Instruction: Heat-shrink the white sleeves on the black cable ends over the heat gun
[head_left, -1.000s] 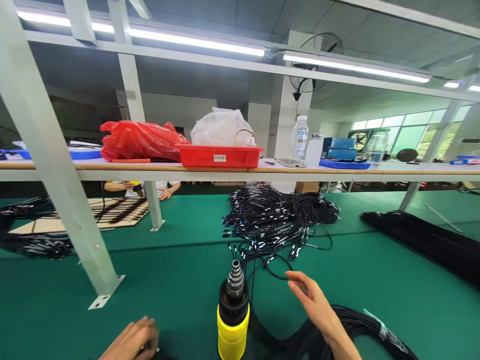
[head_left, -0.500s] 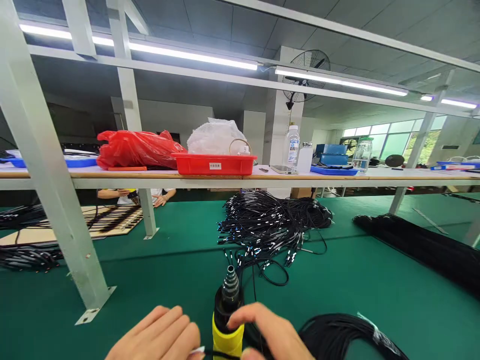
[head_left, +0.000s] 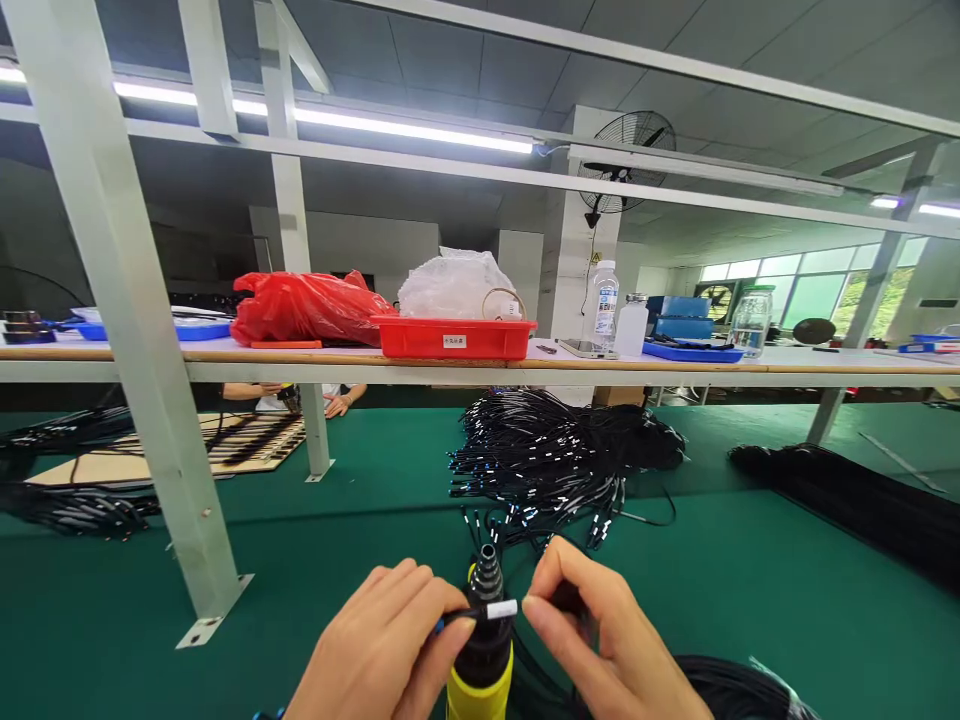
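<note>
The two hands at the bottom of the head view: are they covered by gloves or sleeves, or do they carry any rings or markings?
Both the left hand and the right hand are bare: no gloves, no rings, no markings. No sleeve shows on either. The nails are short and unpainted.

Green bench (head_left: 750,580) carries black cable piles (head_left: 562,450), perhaps a board (head_left: 225,445).

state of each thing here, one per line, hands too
left hand: fingers pinched on the wire
right hand: fingers pinched on the wire
wire: held level across the heat gun tip, white sleeve on it
heat gun: upright, nozzle up
wire pile: loose heap on the mat
red tray: on the shelf, bag inside
bottle: upright, capped
</note>
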